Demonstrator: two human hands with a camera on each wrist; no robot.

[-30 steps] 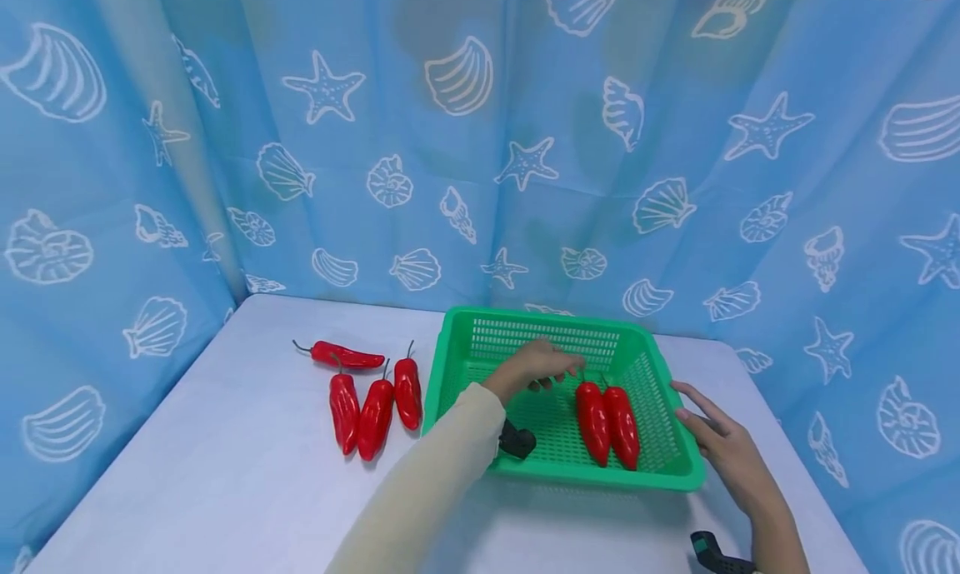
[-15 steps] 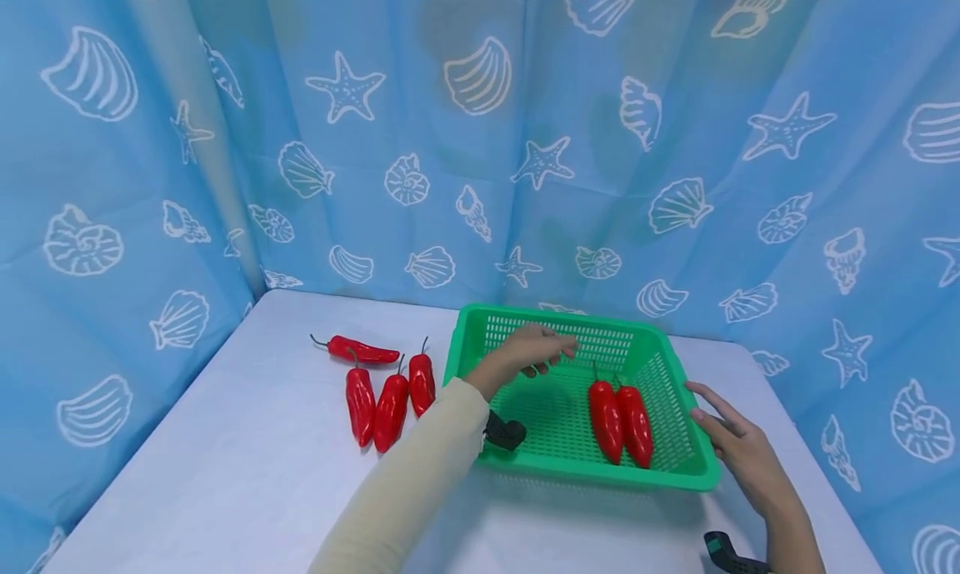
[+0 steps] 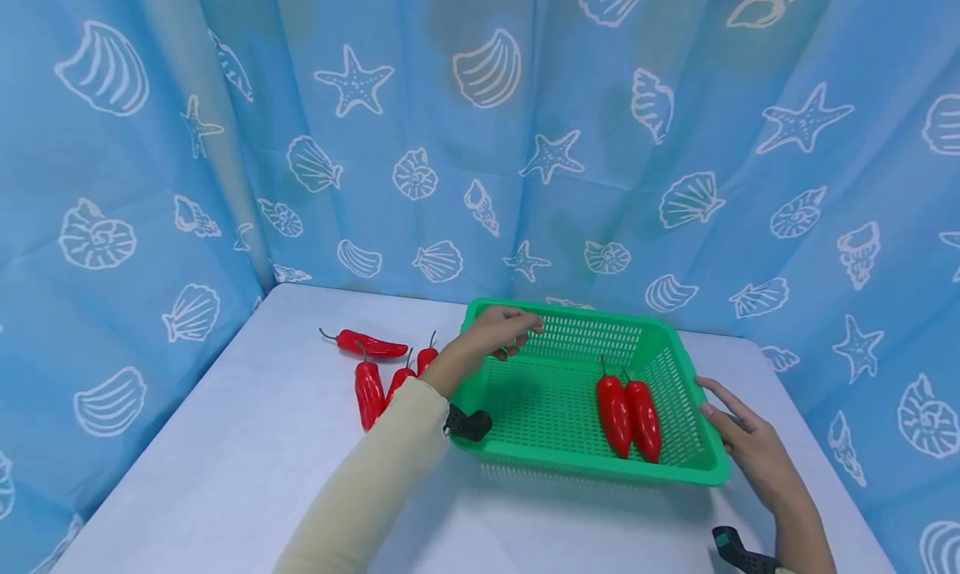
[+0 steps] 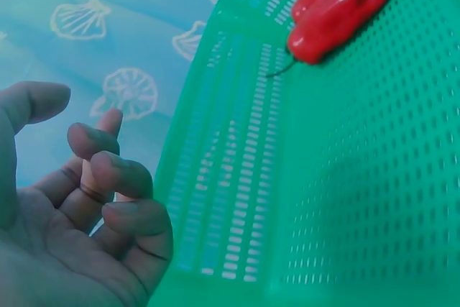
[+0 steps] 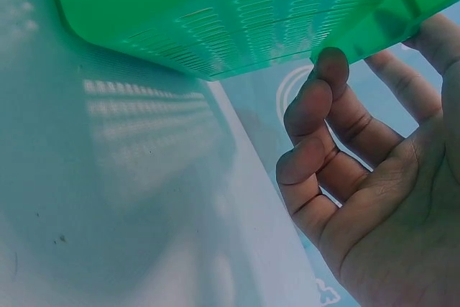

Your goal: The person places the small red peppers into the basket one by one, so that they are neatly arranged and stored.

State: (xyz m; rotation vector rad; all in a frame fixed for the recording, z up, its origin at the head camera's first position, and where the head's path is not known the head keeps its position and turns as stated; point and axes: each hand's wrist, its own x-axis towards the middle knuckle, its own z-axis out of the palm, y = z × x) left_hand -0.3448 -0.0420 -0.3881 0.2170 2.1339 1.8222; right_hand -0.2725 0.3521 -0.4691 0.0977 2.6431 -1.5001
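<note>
Two red chili peppers lie side by side in the right part of a green perforated basket, stems toward the back. My left hand hovers over the basket's left end, its fingers loosely bent; in the left wrist view nothing is between them. My right hand touches the basket's right rim with thumb and index finger, and the right wrist view shows its other fingers loosely bent below the rim. On the table left of the basket lie several more red chili peppers, some partly hidden by the left forearm.
A white-covered table bears everything. Blue curtains with white shell prints enclose its back and sides. Black devices are strapped to both wrists. The left sleeve crosses above the table's front.
My left hand has moved left, from beside the peppers in the basket to the basket's left end. The right hand stays at the rim. The head view has shifted slightly.
</note>
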